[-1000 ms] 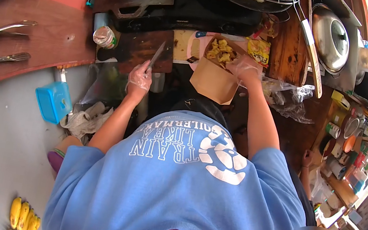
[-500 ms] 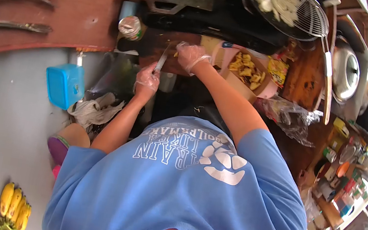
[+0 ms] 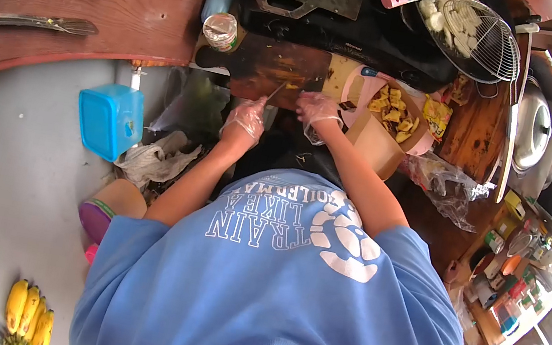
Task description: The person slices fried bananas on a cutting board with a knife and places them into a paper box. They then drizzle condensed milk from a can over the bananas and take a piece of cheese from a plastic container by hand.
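Observation:
My left hand (image 3: 245,121), in a clear plastic glove, is closed around a knife (image 3: 276,91). The blade points up and right over the near edge of a dark wooden cutting board (image 3: 254,65). A small yellow piece (image 3: 292,87) lies on the board close to the knife tip. My right hand (image 3: 318,110), gloved too, is at the board's near right edge with its fingers curled together; whatever they may hold is hidden. Right of it, a cardboard box (image 3: 378,146) contains several yellow chunks (image 3: 394,110).
Behind the board stands a black stove (image 3: 342,49). A wire skimmer (image 3: 494,45) rests over a pan (image 3: 425,40) of pale slices. A lidded jar (image 3: 220,31) is left of the board. Below left are a blue container (image 3: 108,121) and bananas (image 3: 29,314).
The camera view has shifted, moving the scene rightward. My right hand has drawn away from the middle of the board toward its near right edge. The knife now leans further right.

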`<state>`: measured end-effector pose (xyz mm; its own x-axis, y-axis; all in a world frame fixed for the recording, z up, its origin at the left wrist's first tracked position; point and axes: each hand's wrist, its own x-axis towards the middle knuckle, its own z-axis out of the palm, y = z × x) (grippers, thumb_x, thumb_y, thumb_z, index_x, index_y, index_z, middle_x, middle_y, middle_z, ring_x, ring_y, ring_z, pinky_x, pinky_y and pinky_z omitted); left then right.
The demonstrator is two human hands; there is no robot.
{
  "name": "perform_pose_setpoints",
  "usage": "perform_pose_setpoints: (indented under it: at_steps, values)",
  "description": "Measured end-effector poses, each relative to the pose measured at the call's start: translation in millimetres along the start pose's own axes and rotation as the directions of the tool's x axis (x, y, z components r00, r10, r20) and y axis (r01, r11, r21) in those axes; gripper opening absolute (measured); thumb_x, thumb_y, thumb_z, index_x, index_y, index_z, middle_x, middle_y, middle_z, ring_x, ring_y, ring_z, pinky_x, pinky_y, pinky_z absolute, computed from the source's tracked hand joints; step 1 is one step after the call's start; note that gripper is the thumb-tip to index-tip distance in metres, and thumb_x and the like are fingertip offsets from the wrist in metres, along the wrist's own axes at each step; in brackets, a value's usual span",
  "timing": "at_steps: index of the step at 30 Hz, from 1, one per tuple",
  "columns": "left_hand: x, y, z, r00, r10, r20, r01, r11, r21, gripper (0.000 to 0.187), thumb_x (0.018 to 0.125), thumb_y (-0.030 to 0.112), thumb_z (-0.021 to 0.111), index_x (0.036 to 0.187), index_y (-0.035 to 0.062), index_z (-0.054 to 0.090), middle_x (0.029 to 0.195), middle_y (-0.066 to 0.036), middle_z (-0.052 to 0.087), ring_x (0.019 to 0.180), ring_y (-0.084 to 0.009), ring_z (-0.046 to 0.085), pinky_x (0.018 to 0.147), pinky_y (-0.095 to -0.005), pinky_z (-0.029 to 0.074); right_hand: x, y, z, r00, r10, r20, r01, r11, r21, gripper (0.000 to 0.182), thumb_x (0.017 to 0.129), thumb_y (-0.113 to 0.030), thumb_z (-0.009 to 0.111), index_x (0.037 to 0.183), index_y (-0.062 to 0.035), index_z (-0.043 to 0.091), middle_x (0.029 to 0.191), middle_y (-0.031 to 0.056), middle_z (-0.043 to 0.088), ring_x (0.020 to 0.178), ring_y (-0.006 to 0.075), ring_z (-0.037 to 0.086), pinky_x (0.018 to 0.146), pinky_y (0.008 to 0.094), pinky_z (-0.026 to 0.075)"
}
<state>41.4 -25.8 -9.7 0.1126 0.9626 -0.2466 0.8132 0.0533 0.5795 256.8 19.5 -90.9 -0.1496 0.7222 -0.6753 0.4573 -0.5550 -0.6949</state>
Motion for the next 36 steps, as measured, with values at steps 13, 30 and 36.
perform_pose_setpoints:
  at_steps: [13,30,36]
  values:
    - [10,3,-2,0.995,0.101,0.004,-0.099,0.987,-0.124,0.037,0.085,0.004,0.062,0.121,0.0039,0.069,0.09,-0.022,0.067,0.085,-0.0393,0.066,0.076,-0.0465,0.052,2,2,5,0.991,0.123,0.046,-0.089,0.372,0.924,0.041,0.099,-0.022,0.056,0.131,0.0041,0.05,0.124,0.024,0.061,0.109,0.0382,0.064,0.093,0.047,0.056]
    - [-3,37,-52,0.986,0.165,-0.007,-0.165,0.986,-0.008,0.026,0.091,0.009,0.06,0.114,0.0068,0.073,0.088,-0.019,0.066,0.083,-0.0389,0.066,0.077,-0.0463,0.053,-11,-23,-15,0.954,0.299,-0.012,-0.14,0.481,0.865,0.042,0.098,-0.023,0.063,0.132,-0.0001,0.053,0.115,0.0155,0.065,0.097,0.0274,0.065,0.078,0.0461,0.061]
    - [3,42,-66,0.988,0.152,-0.036,-0.153,0.988,-0.027,0.028,0.091,0.008,0.063,0.116,0.0028,0.072,0.081,-0.018,0.063,0.075,-0.0355,0.064,0.072,-0.0431,0.051,-91,23,-103,0.884,0.143,-0.445,-0.007,0.956,0.293,0.041,0.091,-0.019,0.069,0.124,0.0033,0.063,0.093,0.014,0.072,0.073,0.0213,0.07,0.058,0.0337,0.06]
